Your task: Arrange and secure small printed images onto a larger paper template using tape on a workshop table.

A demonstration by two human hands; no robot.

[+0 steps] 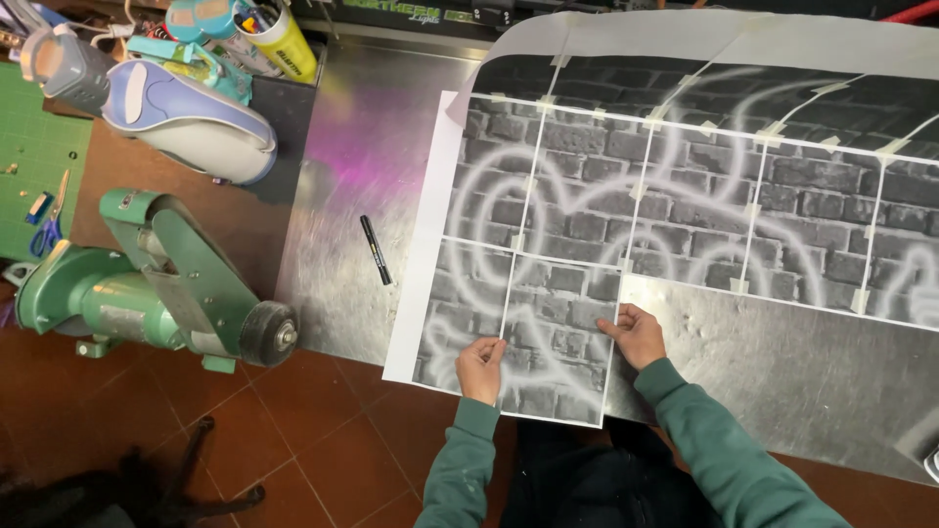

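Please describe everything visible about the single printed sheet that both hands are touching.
The printed sheet is rectangular paper with a grey brick wall picture crossed by pale sprayed lines. It lies flat on the metal table, its lower edge past the table edge. It joins the bottom row of the taped mosaic. The left hand presses its left edge, the right hand its right edge.
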